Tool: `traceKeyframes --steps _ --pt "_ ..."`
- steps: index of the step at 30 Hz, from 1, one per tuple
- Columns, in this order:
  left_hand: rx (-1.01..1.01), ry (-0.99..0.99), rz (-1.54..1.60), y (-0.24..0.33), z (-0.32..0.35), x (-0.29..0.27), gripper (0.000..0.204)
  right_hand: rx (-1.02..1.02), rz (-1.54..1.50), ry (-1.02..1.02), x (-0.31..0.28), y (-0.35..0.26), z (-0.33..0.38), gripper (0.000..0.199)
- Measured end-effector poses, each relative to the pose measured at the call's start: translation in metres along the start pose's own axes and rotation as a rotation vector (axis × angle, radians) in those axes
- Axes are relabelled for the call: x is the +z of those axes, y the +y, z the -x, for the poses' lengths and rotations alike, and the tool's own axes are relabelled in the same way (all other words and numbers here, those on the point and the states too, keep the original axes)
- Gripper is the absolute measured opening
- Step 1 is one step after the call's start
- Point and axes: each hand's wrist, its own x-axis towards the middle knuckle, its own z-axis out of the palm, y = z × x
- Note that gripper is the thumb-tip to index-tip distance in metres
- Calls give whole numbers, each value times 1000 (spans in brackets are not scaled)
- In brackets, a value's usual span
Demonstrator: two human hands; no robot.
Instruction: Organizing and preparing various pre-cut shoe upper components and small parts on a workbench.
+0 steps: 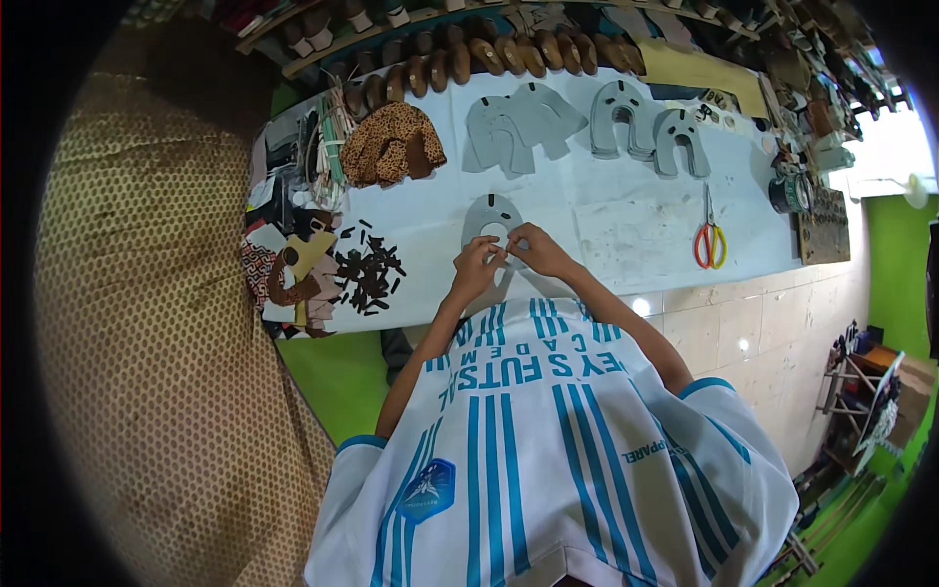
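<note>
- Your striped shirt [548, 460] fills the lower frame, nearest the camera; both forearms reach up from it to the table [626, 220].
- Your left hand [476, 269] pinches the lower edge of a grey cutout [491, 217], fingers closed on it.
- Your right hand [541, 251] grips the same edge just beside the left, fingertips meeting over the piece.
- That cutout lies flat at the table's near edge, right in front of you.
- Small dark scraps [369, 274] sit to your left, next to patterned offcuts [284, 274].
- Farther up lie a leopard-print piece [391, 145], more grey cutouts [518, 127] and two arch-shaped ones [650, 127].
- Scissors [709, 238] rest untouched to your right.
- Judging by this, several pieces are already cut; the one in your hands looks mid-work, how far I cannot tell.
</note>
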Motion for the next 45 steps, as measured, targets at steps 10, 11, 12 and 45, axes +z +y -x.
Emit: traceKeyframes --steps 10,11,12,45 --pt "-164 227 -311 -28 -32 -10 12 -60 90 -1 -4 16 -31 10" --pt "-186 258 -372 -27 -38 -13 11 -114 155 -6 -4 15 -34 11" --pt "-194 258 -373 -25 -44 -15 11 -169 220 -11 -3 13 -37 11" --pt "298 194 -761 -20 -74 -21 21 -381 859 -89 -2 29 -94 47"
